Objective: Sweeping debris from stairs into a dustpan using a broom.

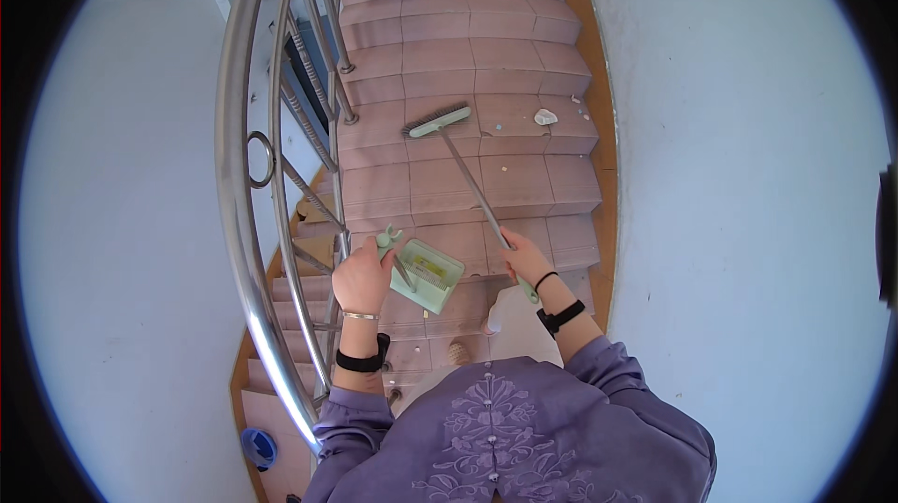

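Head view: right hand (pixel 526 258) wrapped tight around the upper end of the broom (pixel 468 176) handle. The long shaft runs up and to the left from that hand, away from the body; the brush head sits on a stair tread (pixel 505 115) a few steps ahead, bristles down. Left hand (pixel 363 280) closed on the handle of a pale green dustpan (pixel 427 276), which hangs just right of that hand, between the two hands, pan tilted. Crumpled white scrap (pixel 545 117) lies on the same tread as the brush head, to its right, apart from it, far ahead of the right hand. Smaller bits lie near it and one step lower. Right hand is the nearer one to the scrap via the broom. Steel railing (pixel 245 222) just left of the left hand. Blue bucket (pixel 259 448) low down beyond the railing, well behind the left hand.
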Available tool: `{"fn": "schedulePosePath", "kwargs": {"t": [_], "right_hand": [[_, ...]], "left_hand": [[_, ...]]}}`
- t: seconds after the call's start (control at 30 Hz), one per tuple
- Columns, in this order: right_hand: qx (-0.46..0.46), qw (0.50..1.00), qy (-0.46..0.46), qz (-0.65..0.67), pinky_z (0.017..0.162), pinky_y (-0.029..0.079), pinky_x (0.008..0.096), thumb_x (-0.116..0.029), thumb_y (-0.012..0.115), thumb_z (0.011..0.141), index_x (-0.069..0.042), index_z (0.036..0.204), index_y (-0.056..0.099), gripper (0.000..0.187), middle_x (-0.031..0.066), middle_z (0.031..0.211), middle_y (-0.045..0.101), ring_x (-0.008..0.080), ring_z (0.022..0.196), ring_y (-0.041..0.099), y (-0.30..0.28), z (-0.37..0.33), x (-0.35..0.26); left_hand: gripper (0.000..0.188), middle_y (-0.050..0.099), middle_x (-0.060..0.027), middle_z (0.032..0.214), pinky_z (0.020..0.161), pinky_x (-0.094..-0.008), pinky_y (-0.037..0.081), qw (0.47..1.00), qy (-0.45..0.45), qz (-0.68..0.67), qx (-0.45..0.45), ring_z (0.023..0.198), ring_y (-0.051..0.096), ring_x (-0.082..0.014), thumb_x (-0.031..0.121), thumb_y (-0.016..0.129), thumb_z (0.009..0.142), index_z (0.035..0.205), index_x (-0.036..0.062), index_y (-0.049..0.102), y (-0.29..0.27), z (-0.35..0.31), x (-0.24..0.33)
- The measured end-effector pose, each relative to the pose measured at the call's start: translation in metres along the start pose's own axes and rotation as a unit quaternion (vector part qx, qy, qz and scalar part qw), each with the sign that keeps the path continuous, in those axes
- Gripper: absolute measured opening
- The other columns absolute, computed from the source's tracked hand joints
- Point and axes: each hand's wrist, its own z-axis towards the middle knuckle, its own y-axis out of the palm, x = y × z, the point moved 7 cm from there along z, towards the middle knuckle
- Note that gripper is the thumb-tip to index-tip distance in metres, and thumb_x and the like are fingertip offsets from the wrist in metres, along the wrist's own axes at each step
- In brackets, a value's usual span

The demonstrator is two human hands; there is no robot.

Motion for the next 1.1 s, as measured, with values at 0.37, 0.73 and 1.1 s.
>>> {"fn": "schedulePosePath", "kwargs": {"t": [0.37, 0.73, 1.1], "right_hand": [[-0.171, 0.724, 0.156, 0.650, 0.049, 0.046, 0.0187, -0.010, 0.057, 0.091, -0.025, 0.132, 0.050, 0.044, 0.0072, 0.095, 0.057, 0.0064, 0.055, 0.049, 0.055, 0.021, -0.007], [-0.065, 0.802, 0.120, 0.581, 0.045, 0.041, 0.0199, -0.013, 0.055, 0.096, -0.028, 0.136, 0.047, 0.043, 0.0037, 0.081, 0.054, 0.0054, 0.054, 0.045, 0.007, -0.028, 0.051], [0.051, 0.931, 0.019, -0.360, 0.056, 0.054, 0.0410, -0.020, 0.057, 0.090, -0.006, 0.147, 0.030, 0.065, 0.0230, 0.081, 0.067, 0.0314, 0.055, 0.065, -0.024, -0.045, 0.041]], "left_hand": [[0.032, 0.065, -0.0136, 0.068, 0.053, -0.0438, 0.052, 1.000, -0.006, 0.001, -0.008, 0.063, 0.066, -0.0340, 0.040, 0.068, 0.084, 0.091, 0.0097, 0.061, -0.002, -0.004, -0.001], [0.033, 0.066, -0.0139, 0.068, 0.053, -0.0439, 0.052, 1.000, -0.009, -0.003, -0.017, 0.064, 0.066, -0.0347, 0.040, 0.068, 0.085, 0.091, 0.0087, 0.061, -0.003, -0.004, -0.005], [0.030, 0.066, -0.0134, 0.068, 0.053, -0.0440, 0.051, 1.000, -0.004, -0.010, -0.008, 0.065, 0.066, -0.0341, 0.039, 0.067, 0.086, 0.091, 0.0100, 0.060, 0.002, -0.006, -0.010]]}}
